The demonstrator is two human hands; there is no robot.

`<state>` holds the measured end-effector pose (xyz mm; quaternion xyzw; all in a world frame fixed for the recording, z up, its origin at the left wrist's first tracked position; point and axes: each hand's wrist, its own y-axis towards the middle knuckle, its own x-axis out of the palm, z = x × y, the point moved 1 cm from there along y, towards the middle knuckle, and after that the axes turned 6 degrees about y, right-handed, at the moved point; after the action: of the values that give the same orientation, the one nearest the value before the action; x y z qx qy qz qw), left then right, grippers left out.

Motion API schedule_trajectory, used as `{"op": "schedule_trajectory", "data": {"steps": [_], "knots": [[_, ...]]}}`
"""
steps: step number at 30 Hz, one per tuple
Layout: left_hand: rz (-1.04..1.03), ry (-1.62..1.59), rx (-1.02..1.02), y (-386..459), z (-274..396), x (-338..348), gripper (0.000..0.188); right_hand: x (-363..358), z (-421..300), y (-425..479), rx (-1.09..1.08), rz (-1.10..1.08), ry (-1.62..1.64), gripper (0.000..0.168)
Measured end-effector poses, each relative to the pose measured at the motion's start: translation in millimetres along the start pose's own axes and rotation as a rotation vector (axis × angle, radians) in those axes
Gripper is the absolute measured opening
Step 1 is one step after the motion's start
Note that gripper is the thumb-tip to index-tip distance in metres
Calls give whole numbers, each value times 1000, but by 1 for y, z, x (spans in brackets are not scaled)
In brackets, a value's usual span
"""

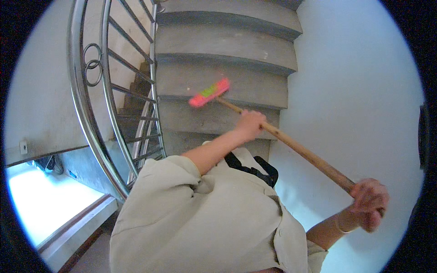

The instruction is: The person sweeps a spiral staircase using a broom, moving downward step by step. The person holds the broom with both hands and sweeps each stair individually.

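Observation:
A broom with a wooden handle [307, 155] slants across the view from lower right to upper left. Its pink and green head [210, 92] lies over a concrete stair step [191, 76], near the step's edge, slightly blurred. My left hand [251, 124] is closed around the handle not far from the head. Near the handle's other end, at the right, my right hand [370, 203] grips it, with a thin band on the wrist. Whether the bristles touch the step cannot be told.
A curved stainless steel railing [76, 68] with horizontal bars runs along the left of the stairs. A pale wall [348, 88] bounds the right side. More steps rise at the top, and a lower flight [136, 92] shows through the railing. A socket [23, 147] sits on the left wall.

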<state>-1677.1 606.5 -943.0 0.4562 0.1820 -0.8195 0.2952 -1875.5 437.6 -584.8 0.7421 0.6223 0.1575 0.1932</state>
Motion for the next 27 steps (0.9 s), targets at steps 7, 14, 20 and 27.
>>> {"op": "schedule_trajectory", "data": {"steps": [7, 14, 20, 27], "knots": [[-89, -239, 266, -47, 24, -12, 14, -40, -21, 30, 22, 477, 166, 19], [274, -172, -376, -62, -58, -19, 9, 12, 124, 114, 248, -80, 697, 38], [394, -95, -620, -41, -139, -18, 7, 69, 214, 133, 306, -77, 780, 37], [118, -29, -860, -40, -182, 14, 24, 69, 315, 100, 474, 26, 756, 31]]}}
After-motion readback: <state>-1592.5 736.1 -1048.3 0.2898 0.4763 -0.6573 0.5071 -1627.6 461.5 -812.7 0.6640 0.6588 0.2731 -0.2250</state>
